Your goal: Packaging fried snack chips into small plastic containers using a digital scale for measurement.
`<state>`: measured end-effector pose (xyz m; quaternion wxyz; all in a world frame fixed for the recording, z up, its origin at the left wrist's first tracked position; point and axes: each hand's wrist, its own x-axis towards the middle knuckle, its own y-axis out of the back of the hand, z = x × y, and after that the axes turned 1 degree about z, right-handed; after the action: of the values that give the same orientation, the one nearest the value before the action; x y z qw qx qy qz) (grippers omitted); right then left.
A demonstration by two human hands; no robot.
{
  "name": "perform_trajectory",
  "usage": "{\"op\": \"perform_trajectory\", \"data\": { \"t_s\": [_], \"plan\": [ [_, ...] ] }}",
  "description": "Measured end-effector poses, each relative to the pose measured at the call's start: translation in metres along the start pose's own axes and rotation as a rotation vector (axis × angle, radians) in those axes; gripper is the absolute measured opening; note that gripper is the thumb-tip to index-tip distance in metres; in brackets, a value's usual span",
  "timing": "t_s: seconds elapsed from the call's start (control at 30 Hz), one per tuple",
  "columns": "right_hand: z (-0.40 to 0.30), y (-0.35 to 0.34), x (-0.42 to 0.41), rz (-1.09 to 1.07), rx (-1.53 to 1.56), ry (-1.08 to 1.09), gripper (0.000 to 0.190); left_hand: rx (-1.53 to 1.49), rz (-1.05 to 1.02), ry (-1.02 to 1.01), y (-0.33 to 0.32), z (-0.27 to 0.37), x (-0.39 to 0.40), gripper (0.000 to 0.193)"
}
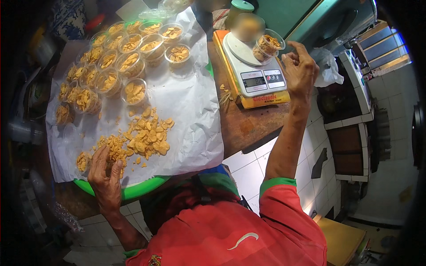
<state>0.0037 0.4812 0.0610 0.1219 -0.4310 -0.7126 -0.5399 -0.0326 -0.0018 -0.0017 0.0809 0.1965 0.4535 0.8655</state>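
Note:
My right hand (301, 68) is raised beside a clear plastic cup of chips (269, 42). Its fingers are apart and hold nothing. That cup stands on the round platform of a white digital kitchen scale (264, 79), whose display is lit. My left hand (106, 181) rests at the near edge of a pile of small broken chips (114, 146), palm down; whatever lies under its fingers is hidden. Just left of it is another partly filled cup (83, 162). Larger flat yellow chips (151, 136) lie loose on white paper (189, 133).
Several filled clear cups (108, 81) stand in rows on the paper's far left. A green rim (143, 188) shows beneath the paper. The scale sits on its orange box (256, 101) on a wooden table (249, 128). Behind stands a jar with a green lid (242, 6).

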Motion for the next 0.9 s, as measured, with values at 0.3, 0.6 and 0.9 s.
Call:
{"op": "perform_trajectory", "data": {
  "t_s": [0.3, 0.6, 0.9],
  "plan": [
    [-0.1, 0.008, -0.079, -0.37, 0.403, 0.312, 0.026, -0.004, 0.002, 0.021, 0.0, -0.004, -0.004, 0.041],
    [-0.137, -0.02, -0.104, -0.62, 0.422, 0.516, 0.015, 0.036, 0.029, -0.052, -0.002, -0.005, -0.002, 0.04],
    [-0.06, 0.031, 0.018, -0.143, 0.005, 0.091, 0.012, -0.01, 0.033, -0.037, 0.002, -0.001, -0.004, 0.04]
  ]
}}
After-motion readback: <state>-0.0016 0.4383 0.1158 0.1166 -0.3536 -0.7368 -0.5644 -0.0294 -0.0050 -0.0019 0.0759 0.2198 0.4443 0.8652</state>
